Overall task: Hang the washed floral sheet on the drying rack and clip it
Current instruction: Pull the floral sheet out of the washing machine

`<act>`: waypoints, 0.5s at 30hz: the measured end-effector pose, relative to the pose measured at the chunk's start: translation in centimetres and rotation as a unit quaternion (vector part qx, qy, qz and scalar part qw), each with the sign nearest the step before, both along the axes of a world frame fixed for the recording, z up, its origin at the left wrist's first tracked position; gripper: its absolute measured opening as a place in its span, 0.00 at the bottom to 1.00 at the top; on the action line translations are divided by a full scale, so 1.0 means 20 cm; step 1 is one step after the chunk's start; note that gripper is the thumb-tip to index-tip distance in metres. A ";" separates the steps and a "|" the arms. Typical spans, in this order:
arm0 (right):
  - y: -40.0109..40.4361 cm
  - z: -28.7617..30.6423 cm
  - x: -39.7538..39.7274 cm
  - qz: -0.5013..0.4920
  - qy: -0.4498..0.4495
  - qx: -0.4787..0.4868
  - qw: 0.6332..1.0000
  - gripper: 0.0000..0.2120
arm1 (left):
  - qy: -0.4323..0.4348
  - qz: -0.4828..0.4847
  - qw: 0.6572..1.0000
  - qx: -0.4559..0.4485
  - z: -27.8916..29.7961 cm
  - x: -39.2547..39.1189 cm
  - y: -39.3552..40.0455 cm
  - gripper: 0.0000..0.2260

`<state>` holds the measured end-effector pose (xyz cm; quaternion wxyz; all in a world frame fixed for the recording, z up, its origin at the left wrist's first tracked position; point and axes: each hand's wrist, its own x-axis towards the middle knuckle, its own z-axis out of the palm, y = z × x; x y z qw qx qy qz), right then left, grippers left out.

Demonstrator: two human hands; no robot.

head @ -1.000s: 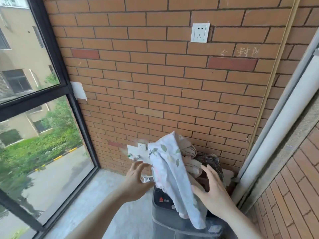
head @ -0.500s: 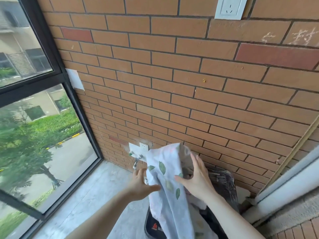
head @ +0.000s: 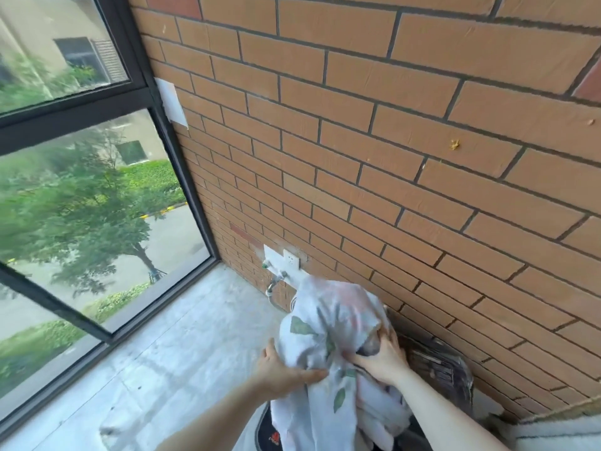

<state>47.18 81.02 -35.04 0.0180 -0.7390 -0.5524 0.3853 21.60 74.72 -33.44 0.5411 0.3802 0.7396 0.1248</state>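
Hands [head: 331,362] now bunch sheet [head: 325,323] higher than before, gripping tighter.

Floral sheet [head: 328,333]: thin white cloth, matt, crumpled, green leaf print. Brick wall [head: 374,131]: orange-brown, matt, slightly rough, dark recessed joints. Floor [head: 182,340] at 7 o'clock: pale concrete, matt, blotchy. Window frame [head: 71,107] at 9 o'clock: dark metal, smooth, low sheen; panes glossy glass. Wall socket [head: 291,260]: white plastic, smooth. Washer top [head: 270,434] at 6 o'clock: dark plastic, glossy.
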 end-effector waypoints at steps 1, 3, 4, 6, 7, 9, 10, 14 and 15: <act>-0.02 -0.02 0.01 -0.014 0.022 0.004 1.000 0.80 | -0.023 0.019 1.000 -0.007 -0.04 0.01 -0.02 0.75; -0.01 -0.07 0.02 -0.039 0.054 -0.003 0.998 0.79 | -0.078 0.053 0.995 -0.006 -0.19 0.02 -0.05 0.66; -0.01 -0.09 0.03 -0.050 0.064 -0.014 0.997 0.80 | -0.108 0.057 0.993 0.001 -0.27 0.02 -0.07 0.60; 0.02 -0.10 0.04 -0.061 0.068 -0.040 0.995 0.82 | -0.143 0.055 0.988 0.010 -0.28 0.05 -0.10 0.55; 0.04 -0.09 0.04 -0.061 0.067 -0.052 0.995 0.82 | -0.148 0.056 0.987 0.011 -0.22 0.06 -0.10 0.55; 0.07 -0.07 0.04 -0.062 0.072 -0.070 0.993 0.78 | -0.161 0.062 0.985 0.005 -0.11 0.07 -0.10 0.50; 0.08 -0.07 0.04 -0.070 0.078 -0.075 0.992 0.75 | -0.165 0.065 0.984 0.003 -0.09 0.07 -0.10 0.44; 0.06 -0.08 0.03 -0.131 0.089 -0.031 0.987 0.54 | -0.153 0.062 0.986 0.040 -0.13 0.04 -0.11 0.33; 0.04 -0.08 0.03 -0.143 0.090 -0.009 0.986 0.45 | -0.137 0.067 0.987 0.042 -0.15 0.02 -0.11 0.36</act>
